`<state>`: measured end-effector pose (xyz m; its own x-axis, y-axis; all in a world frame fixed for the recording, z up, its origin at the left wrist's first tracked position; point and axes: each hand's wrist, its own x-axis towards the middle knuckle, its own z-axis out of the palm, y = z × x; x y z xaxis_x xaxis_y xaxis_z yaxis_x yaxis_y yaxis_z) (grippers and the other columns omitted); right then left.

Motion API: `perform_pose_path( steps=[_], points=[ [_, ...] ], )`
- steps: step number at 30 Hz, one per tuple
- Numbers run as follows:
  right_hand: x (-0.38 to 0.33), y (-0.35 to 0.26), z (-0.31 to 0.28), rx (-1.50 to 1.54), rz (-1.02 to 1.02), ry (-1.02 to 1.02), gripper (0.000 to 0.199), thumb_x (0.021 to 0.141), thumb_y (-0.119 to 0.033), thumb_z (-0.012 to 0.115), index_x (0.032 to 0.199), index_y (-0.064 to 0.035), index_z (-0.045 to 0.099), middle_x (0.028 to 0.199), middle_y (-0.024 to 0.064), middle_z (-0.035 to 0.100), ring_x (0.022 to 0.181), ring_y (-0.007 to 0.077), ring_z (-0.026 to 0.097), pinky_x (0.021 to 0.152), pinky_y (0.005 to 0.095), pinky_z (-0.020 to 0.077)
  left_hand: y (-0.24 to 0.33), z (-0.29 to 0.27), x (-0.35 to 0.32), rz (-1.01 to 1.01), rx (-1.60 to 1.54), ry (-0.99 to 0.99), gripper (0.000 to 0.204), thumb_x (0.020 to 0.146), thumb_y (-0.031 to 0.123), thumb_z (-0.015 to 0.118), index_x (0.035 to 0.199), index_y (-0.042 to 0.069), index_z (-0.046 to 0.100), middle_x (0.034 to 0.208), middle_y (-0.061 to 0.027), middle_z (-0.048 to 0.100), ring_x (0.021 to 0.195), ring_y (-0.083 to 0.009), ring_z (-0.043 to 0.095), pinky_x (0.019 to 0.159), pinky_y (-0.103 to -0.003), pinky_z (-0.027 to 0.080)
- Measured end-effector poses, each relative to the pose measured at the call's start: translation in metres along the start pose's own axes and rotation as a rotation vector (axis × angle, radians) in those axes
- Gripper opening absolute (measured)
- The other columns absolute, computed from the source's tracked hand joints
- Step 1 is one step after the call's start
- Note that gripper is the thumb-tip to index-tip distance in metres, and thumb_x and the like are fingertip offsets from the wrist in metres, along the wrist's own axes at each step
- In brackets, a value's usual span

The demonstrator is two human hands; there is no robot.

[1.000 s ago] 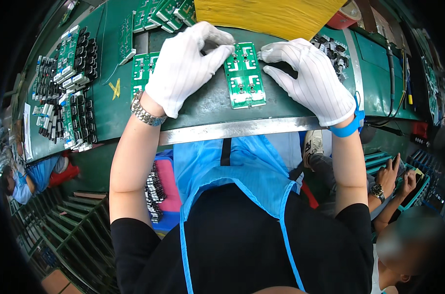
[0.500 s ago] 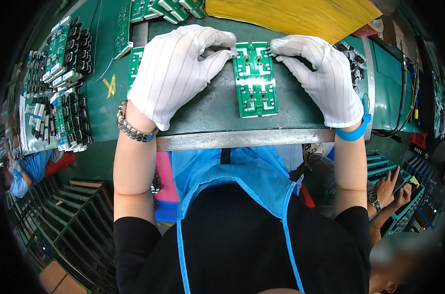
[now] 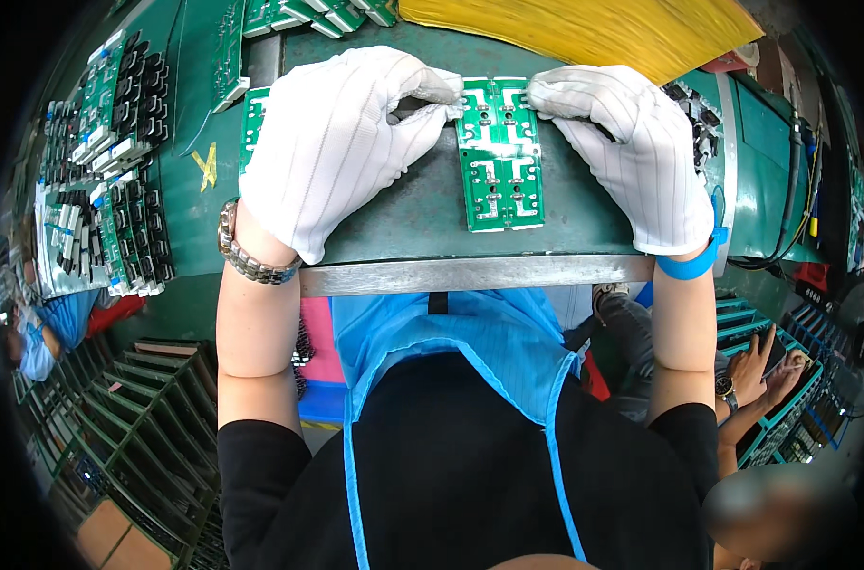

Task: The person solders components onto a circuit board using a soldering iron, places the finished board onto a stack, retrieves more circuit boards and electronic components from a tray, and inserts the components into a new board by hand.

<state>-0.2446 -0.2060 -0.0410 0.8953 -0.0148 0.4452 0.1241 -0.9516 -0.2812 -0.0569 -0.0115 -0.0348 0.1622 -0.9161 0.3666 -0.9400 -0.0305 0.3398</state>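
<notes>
A green circuit board panel (image 3: 501,157) with pale solder traces lies over the dark green bench top in front of me. It has a seam down its middle. My left hand (image 3: 346,142), in a white striped glove, pinches its upper left edge between thumb and fingers. The upper right edge is pinched the same way by my right hand (image 3: 627,142), also gloved. The fingertips cover the board's edges there. Behind my left wrist and glove another green board (image 3: 252,122) shows in part.
Stacked circuit boards with black parts (image 3: 133,171) fill the left side. More boards (image 3: 318,14) and a yellow sheet (image 3: 584,33) lie at the back. A metal strip (image 3: 480,275) edges the bench. A rack (image 3: 137,427) stands lower left; another person's hands (image 3: 760,375) are at right.
The board has shifted slightly to the right in view, with my right hand. Both hands keep their pinch on its upper edges.
</notes>
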Motion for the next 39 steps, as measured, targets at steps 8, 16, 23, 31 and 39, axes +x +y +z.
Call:
perform_pose_path(
  steps=[8,16,23,31,39],
  points=[
    [-0.003,0.000,-0.001,0.012,0.014,0.009,0.019,0.083,-0.009,0.071,0.101,-0.0123,0.072,0.101,0.0032,0.073,0.098,0.0252,0.069,0.087,0.0358,0.0541,0.000,0.001,0.001,-0.005,-0.045,0.017,0.015,0.083,0.016,0.079,0.097,0.010,0.076,0.096,-0.0032,0.076,0.082,-0.0215,0.073,0.073,-0.028,0.059],
    [-0.003,-0.002,-0.002,0.020,-0.005,0.045,0.018,0.082,-0.008,0.072,0.099,-0.0117,0.072,0.100,0.0040,0.074,0.096,0.0257,0.069,0.085,0.0361,0.0545,0.001,0.002,0.003,0.016,-0.054,0.049,0.013,0.082,0.016,0.078,0.094,0.012,0.075,0.091,-0.0026,0.074,0.081,-0.0219,0.071,0.071,-0.031,0.057],
    [-0.002,-0.002,-0.002,0.063,0.003,0.053,0.018,0.081,-0.008,0.073,0.099,-0.0114,0.072,0.100,0.0040,0.074,0.095,0.0257,0.069,0.083,0.0362,0.0547,0.001,0.002,0.004,0.044,-0.061,0.055,0.014,0.082,0.014,0.079,0.096,0.010,0.076,0.096,-0.0045,0.076,0.085,-0.0220,0.073,0.074,-0.030,0.058],
    [-0.003,-0.003,-0.004,0.063,0.006,0.051,0.018,0.081,-0.006,0.073,0.098,-0.0097,0.072,0.098,0.0043,0.074,0.093,0.0261,0.069,0.082,0.0365,0.0543,0.000,0.004,0.005,0.058,-0.055,0.042,0.015,0.082,0.012,0.078,0.096,0.009,0.075,0.096,-0.0052,0.076,0.085,-0.0225,0.073,0.075,-0.030,0.058],
    [-0.005,-0.005,-0.006,0.029,0.030,0.020,0.022,0.079,-0.006,0.077,0.100,-0.0091,0.073,0.104,0.0051,0.074,0.097,0.0249,0.069,0.088,0.0348,0.0546,0.002,0.001,0.005,-0.018,-0.079,-0.006,0.015,0.082,0.011,0.078,0.096,0.009,0.075,0.096,-0.0051,0.076,0.085,-0.0229,0.073,0.076,-0.031,0.058]
  ],
)
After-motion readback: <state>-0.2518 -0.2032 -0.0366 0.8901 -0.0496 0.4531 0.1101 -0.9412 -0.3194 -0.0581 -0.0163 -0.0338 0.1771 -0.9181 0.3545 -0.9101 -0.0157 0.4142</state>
